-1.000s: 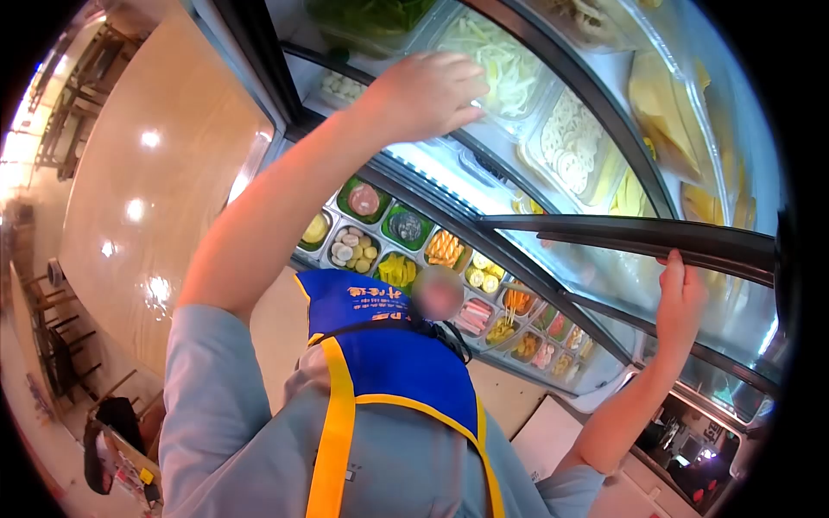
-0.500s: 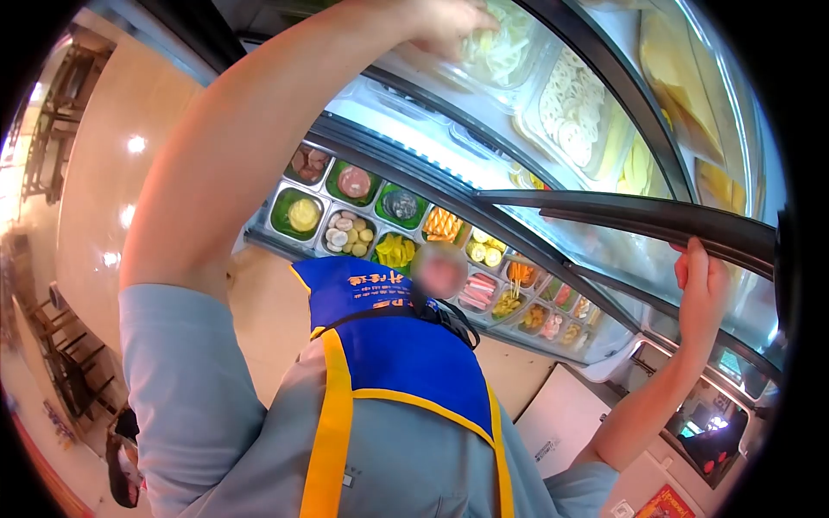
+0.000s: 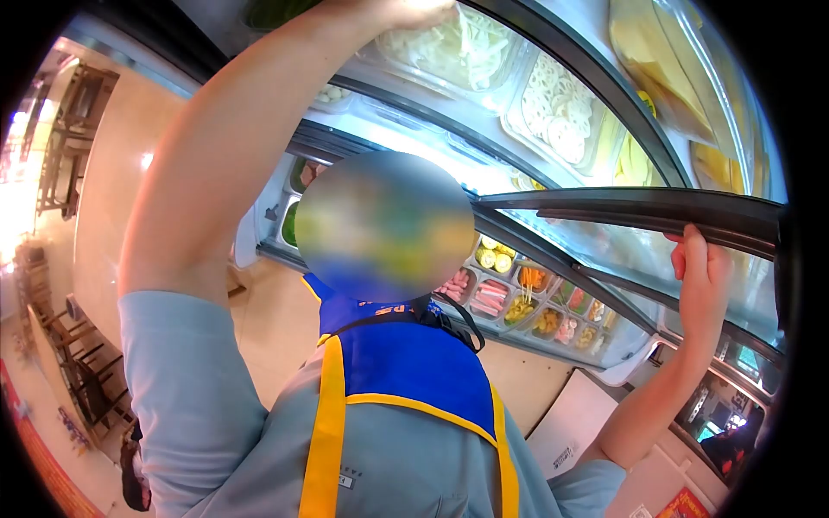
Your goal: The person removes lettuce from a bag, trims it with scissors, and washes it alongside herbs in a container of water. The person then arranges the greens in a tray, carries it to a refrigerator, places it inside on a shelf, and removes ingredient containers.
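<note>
My left hand [image 3: 416, 10] is at the top edge of the view, beside a clear tub of pale shredded food [image 3: 471, 53]. Its fingers are washed out and partly cut off, so what they hold does not show. At the right, my right hand [image 3: 701, 263] grips the lower edge of a black-framed glass door [image 3: 656, 214] with bent fingers. A second clear tub of sliced lotus root [image 3: 560, 116] stands behind the glass.
Below the door, metal trays of sausages [image 3: 490, 296], corn pieces [image 3: 493, 255] and skewered food line a chilled counter; a round blur hides several. Large bags of tan sheets [image 3: 665, 78] lie at the upper right. Wooden chairs [image 3: 82, 380] stand at the left.
My left hand has moved left and up, away from over the shredded-food tub. My right hand stays on the door frame. A large blur now covers the middle trays.
</note>
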The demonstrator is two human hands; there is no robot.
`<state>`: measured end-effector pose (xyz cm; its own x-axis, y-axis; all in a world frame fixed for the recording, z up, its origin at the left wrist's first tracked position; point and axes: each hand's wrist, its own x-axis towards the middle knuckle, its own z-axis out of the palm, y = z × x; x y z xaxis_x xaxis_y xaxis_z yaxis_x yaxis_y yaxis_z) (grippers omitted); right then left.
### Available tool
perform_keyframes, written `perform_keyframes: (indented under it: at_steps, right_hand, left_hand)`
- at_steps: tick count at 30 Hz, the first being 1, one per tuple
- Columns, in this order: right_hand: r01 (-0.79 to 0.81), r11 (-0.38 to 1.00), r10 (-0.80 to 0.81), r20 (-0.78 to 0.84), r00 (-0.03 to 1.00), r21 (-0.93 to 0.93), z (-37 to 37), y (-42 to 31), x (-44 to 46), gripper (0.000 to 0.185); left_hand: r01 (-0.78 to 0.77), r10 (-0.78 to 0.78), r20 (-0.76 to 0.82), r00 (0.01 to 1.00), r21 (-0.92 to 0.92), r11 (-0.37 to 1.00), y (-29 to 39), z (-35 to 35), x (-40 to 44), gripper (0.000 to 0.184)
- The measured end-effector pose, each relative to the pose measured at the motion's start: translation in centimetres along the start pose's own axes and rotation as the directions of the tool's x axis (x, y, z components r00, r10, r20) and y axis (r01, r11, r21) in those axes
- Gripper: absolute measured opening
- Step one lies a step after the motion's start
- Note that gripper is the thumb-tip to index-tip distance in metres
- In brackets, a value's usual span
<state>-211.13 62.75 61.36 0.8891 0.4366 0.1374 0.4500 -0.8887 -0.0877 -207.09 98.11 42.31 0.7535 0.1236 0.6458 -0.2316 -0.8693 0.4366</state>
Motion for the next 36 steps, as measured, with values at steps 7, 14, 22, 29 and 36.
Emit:
perform_keyframes:
  at_steps: [7, 14, 22, 29, 36]
  right_hand:
    - [0.034, 0.999, -0.033, -0.026, 0.999, 0.035, 0.3, -0.2, -0.1, 0.038]
    - [-0.002, 0.999, 0.004, -0.049, 0.999, 0.053, 1.3, -0.8, -0.2, 0.035]
    - [0.083, 0.995, -0.081, -0.031, 0.996, 0.061, 1.9, -0.5, 0.3, 0.039]
    - [0.176, 0.982, -0.174, -0.031, 0.984, 0.068, 2.7, -0.5, 0.9, 0.039]
    - [0.226, 0.971, -0.228, 0.026, 0.973, 0.076, 3.1, -1.8, 1.4, 0.041]
  left_hand:
    - [0.082, -0.122, -0.191, 0.974, -0.206, 0.975, 0.0, -0.1, -3.7, 0.029]
    - [0.503, -0.835, -0.011, 0.551, -0.794, 0.342, 8.0, 2.3, -13.4, 0.025]
    - [0.31, -0.811, 0.402, 0.425, -0.906, -0.287, 7.1, 5.2, -10.9, 0.038]
    - [0.205, -0.827, 0.475, 0.299, -0.879, -0.431, 6.8, 4.9, -8.7, 0.028]
    - [0.133, -0.873, 0.462, 0.159, -0.886, -0.445, 6.6, 3.5, -8.6, 0.022]
